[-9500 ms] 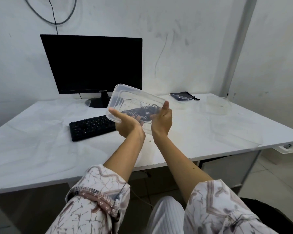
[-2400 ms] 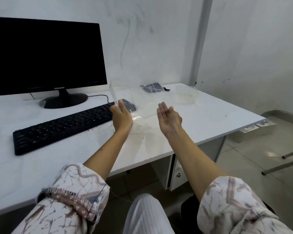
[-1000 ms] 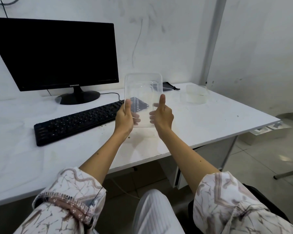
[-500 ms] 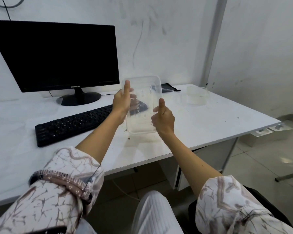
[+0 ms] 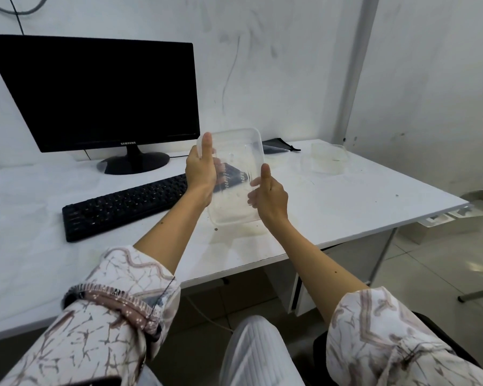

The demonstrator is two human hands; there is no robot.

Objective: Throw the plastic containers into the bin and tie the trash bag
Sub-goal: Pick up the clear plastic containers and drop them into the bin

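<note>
Holding a clear rectangular plastic container (image 5: 236, 174) up above the tabletop (image 5: 346, 201), the person has it tilted so its open side faces them and its length runs away toward the wall. The left hand (image 5: 200, 169) grips the left long edge near the far corner, thumb laid up along the rim and the fingers (image 5: 217, 169) curled behind the wall, where they show through the plastic. The right hand (image 5: 269, 195) holds the right edge lower down, thumb upright against the rim and the fingers wrapped under the base. Staggering the two grips like this probably steadies a thin, flexible tub that could twist if held at one end. A dark printed patch shows through the base; whether it is a label on the tub or something lying behind it cannot be told.

A second clear container (image 5: 325, 158) rests on the tabletop well to the right, not yet collected, and a dark flat item (image 5: 279, 142) lies near the wall behind the held tub. Crumbs and a faint stain mark the surface below the hands. A black keyboard (image 5: 123, 207) sits to the left, with a dark Samsung monitor (image 5: 101, 93) behind it. No bin or trash bag is in view, so the throwing and tying both seem still to come.
</note>
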